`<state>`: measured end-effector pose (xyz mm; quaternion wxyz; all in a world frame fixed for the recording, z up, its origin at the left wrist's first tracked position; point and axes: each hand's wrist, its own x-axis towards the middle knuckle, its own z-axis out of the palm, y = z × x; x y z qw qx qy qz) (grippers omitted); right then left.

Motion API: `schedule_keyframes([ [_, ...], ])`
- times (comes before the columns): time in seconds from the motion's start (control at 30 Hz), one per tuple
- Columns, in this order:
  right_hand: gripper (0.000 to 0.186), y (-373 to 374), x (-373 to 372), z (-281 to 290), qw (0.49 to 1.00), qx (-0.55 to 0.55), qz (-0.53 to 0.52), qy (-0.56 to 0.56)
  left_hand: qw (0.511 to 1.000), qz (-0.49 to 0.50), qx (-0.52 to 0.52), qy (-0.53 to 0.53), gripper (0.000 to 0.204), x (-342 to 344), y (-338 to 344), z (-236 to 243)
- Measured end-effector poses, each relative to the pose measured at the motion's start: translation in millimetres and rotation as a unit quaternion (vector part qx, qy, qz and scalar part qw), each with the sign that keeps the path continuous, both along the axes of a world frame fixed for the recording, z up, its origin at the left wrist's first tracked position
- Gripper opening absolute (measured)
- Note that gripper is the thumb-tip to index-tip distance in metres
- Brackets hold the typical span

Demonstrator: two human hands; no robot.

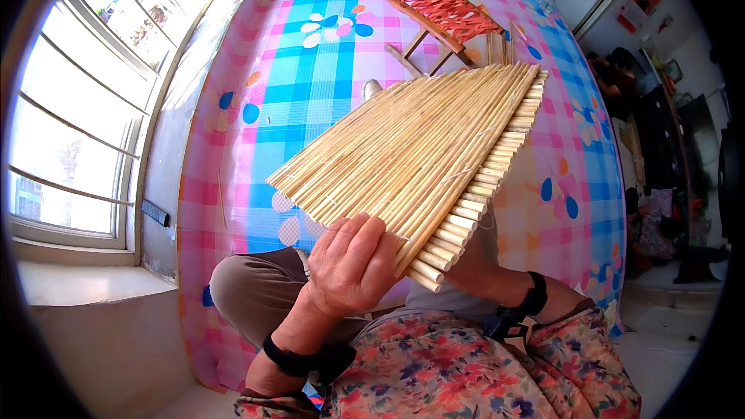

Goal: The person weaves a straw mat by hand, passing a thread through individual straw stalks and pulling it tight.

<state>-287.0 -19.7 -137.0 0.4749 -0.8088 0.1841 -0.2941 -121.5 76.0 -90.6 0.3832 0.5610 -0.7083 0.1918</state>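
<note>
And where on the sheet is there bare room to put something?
Right of the mat, to the edge of the sheet; also left, between mat and ledge, beside a thin stick. It is crowded between mat and stool.

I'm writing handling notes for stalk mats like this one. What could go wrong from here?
The left hand holds the stalk mat by its near edge, fingers curled over the top, so the far end might dip if poorly supported. The right hand is hidden behind the mat, so its support cannot be judged.

Stalk ends of a lower layer jut past the top one along the right side; the layers could slide against each other if tilted.
</note>
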Motion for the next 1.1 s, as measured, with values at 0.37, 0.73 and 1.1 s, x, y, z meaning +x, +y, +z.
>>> schedule_keyframes([
  [0.37,0.018,-28.0,45.7,46.1,0.990,-0.075,0.117,-0.025,0.986,0.106,0.022,0.126,0.031,2.9,6.2,-1.6],
  [0.73,0.018,-41.0,112.5,75.6,0.973,-0.051,0.224,0.015,0.965,0.232,0.018,0.118,0.032,42.6,2.5,26.5],
  [1.1,0.017,-34.2,129.7,71.4,0.968,-0.034,0.247,0.030,0.959,0.250,0.034,0.131,0.019,56.8,3.8,25.3],
])
